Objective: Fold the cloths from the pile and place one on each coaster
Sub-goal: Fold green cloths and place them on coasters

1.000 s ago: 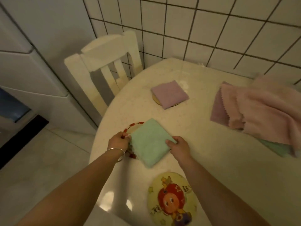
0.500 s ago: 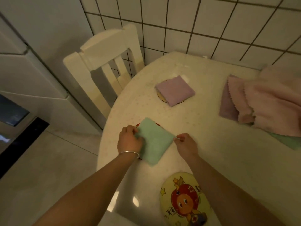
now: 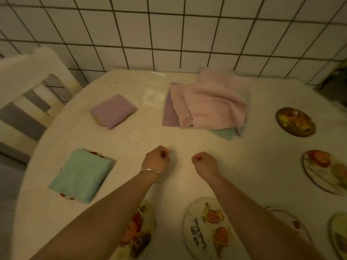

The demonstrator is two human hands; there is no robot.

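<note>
Above the table, mid-span — my left hand and right hand both loosely clenched, grasping nothing — green cloth covers its coaster.

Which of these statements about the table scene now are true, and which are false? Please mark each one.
1. The folded mint-green cloth lies on a coaster. True.
2. The left hand grips a cloth. False: it holds nothing, fingers curled.
3. A pink cloth tops the unfolded pile. True.
4. The folded lilac cloth lies on the chair. False: it lies on the table, on a coaster.
5. The right hand is on the pile. False: it is apart, empty.
</note>
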